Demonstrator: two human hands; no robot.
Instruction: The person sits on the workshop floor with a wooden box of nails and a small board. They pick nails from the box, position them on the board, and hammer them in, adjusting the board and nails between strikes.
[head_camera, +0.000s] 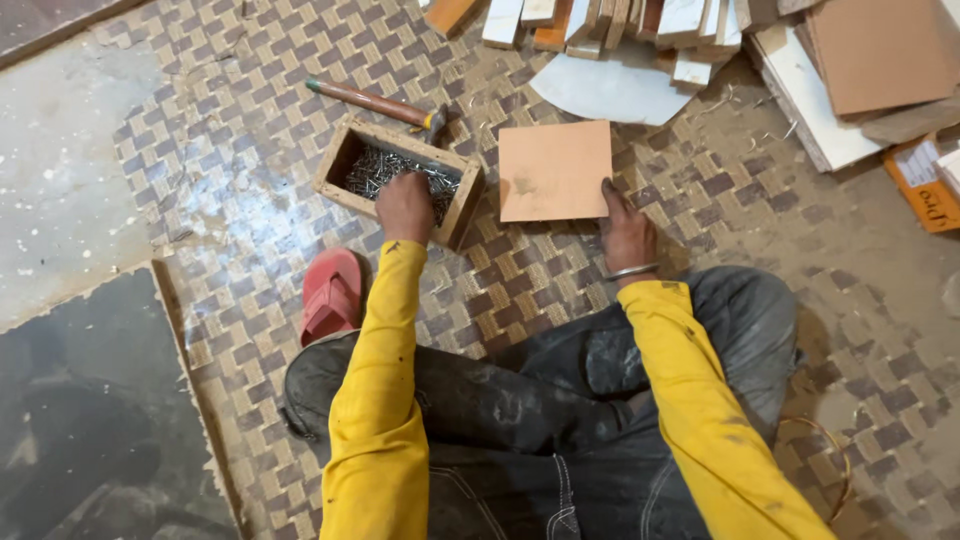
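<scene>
Left hand (405, 207) is dug into the wooden box (340, 160) w/ nails (385, 170), fingers curled, grip hidden tbh. Right hand (627, 232) flat, open on the square board (555, 170) on the floor mat (700, 170). Nail-picking step imo; hammer (375, 100) sits just behind box.

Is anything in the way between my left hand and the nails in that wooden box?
Nothing visible. The left hand is already inside the open wooden box, resting on the nails. The hammer lies beyond the box, clear of it.
</scene>
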